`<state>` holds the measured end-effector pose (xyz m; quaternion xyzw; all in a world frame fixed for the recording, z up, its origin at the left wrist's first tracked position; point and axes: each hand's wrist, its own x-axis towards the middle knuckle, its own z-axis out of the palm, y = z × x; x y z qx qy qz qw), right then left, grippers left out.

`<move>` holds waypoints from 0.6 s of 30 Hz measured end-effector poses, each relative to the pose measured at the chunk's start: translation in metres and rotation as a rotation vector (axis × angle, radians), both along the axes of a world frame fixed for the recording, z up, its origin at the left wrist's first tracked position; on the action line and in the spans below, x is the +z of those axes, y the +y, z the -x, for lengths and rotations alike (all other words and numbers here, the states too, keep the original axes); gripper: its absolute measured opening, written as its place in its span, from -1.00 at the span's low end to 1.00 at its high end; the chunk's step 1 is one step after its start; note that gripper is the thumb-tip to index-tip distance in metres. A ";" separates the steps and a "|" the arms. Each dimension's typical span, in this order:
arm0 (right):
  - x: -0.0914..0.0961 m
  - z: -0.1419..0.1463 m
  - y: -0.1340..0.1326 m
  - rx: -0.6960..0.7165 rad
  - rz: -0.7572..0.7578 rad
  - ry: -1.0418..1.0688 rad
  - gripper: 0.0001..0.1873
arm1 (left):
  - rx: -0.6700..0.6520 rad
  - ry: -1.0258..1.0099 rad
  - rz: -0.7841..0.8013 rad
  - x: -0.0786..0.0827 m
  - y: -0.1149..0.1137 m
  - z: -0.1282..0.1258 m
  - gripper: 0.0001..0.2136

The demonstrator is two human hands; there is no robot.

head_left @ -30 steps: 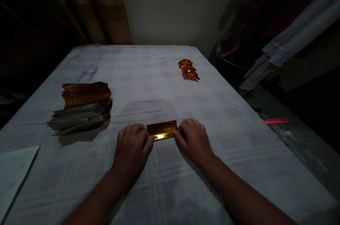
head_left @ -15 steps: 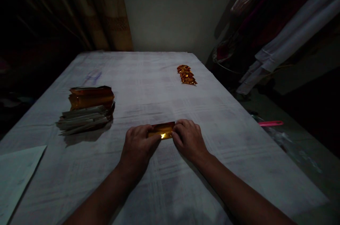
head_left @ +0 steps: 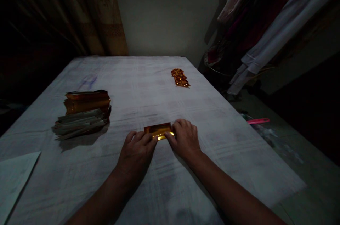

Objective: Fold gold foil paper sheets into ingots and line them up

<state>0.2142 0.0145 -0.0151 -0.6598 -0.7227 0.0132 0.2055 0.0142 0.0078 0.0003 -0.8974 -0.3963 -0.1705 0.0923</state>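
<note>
A strip of shiny gold foil paper [head_left: 158, 129] lies on the cloth-covered table, creased lengthwise with a bright near edge. My left hand [head_left: 136, 148] grips its left end, thumb along the near edge and fingers closed. At the other end, my right hand [head_left: 185, 138] pinches the foil, its thumb reaching in over the near edge. Farther left rests a thick stack of gold foil sheets [head_left: 87, 102] with pale grey backs showing. Toward the far right sits a row of small folded gold foil pieces [head_left: 180, 78].
A pale sheet [head_left: 17, 175] lies at the table's left edge. The table [head_left: 127, 86] has a light checked cloth with a purple mark. A curtain [head_left: 106, 16] hangs behind at left, clothes [head_left: 278, 23] at right. On the floor is a pink-handled object [head_left: 258, 121].
Both thumbs have shifted inward along the foil's near edge, and more of its far edge shows at the left. The whole view has tilted up and turned slightly right.
</note>
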 end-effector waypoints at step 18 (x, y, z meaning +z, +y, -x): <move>0.004 0.001 -0.039 0.398 0.135 -0.076 -0.47 | -0.014 0.044 -0.014 0.001 -0.003 -0.002 -0.73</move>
